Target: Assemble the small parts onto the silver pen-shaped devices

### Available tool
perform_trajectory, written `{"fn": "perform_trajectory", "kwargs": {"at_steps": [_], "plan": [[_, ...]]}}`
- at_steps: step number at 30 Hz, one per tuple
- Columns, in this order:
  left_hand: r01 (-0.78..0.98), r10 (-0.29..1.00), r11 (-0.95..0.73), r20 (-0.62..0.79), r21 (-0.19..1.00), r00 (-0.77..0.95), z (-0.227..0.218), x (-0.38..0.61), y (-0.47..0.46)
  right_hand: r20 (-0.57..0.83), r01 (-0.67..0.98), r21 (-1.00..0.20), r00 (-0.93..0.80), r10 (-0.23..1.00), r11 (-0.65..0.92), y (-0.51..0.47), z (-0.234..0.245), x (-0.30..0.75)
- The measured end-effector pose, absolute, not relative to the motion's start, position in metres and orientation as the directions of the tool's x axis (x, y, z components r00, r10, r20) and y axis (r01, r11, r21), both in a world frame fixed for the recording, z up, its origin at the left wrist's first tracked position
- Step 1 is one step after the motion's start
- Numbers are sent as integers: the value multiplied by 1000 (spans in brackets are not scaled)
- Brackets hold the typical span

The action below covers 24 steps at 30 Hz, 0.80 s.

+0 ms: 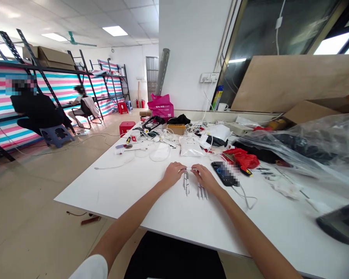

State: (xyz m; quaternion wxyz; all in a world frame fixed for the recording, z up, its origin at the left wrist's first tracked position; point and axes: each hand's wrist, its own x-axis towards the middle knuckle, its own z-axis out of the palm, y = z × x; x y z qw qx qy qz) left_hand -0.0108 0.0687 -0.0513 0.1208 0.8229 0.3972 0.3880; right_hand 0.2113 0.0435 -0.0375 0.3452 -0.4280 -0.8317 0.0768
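Observation:
Over the white table (pixel 116 193), my left hand (pixel 173 173) and my right hand (pixel 203 176) meet with a slim white pen (pixel 189 169) held level between their fingertips. The fingers of each hand are pinched on one end of it. Just below the hands lie a couple of white and grey pens (pixel 186 183), side by side. Another small group of similar pens (pixel 202 192) rests under my right hand, which partly covers their upper ends. Fine details of the pens are too small to make out.
A phone (pixel 225 173) with a white cable lies right of my hands. Behind are a clear plastic packet (pixel 191 146), tangled cables and a red bag (pixel 241 158). Plastic sheeting (pixel 314 143) covers things at the right. Two people sit by shelves at the left.

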Motion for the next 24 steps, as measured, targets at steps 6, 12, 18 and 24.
{"fn": "perform_trajectory", "kwargs": {"at_steps": [6, 12, 18, 24], "plan": [[570, 700, -699, 576, 432, 422, -57, -1, 85, 530, 663, -416, -379, 758, 622, 50, -45, 215], [546, 651, -743, 611, 388, 451, -68, -2, 71, 524, 634, -445, -389, 758, 633, 35, -50, 218], [518, 630, -766, 606, 381, 485, -66, -10, 72, 489, 607, -483, -410, 770, 631, 36, -53, 215], [515, 617, -773, 628, 371, 474, -67, -10, 74, 510, 617, -511, -343, 789, 599, 35, -51, 216]]}}
